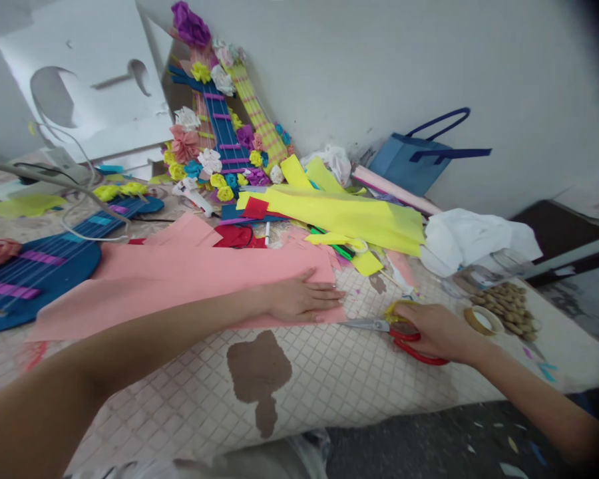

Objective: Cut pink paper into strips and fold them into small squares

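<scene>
A long sheet of pink crepe paper [180, 276] lies across the table in front of me. My left hand [299, 299] rests flat on its right end, fingers stretched out. In my right hand [432, 329] is a pair of red-handled scissors [404, 339], the fingers wrapped round the handles. The blades point left and their tips reach the lower right corner of the pink paper, beside my left fingertips. Something yellow at the upper handle is partly covered by my right hand.
Yellow crepe sheets [339, 216] and a glue gun [194, 196] lie behind the pink paper. A blue paper guitar [80, 246] is on the left. A tape roll [483, 320], peanuts [509, 306] and a clear plastic container [484, 273] sit to the right. A blue bag [409, 163] stands at the wall.
</scene>
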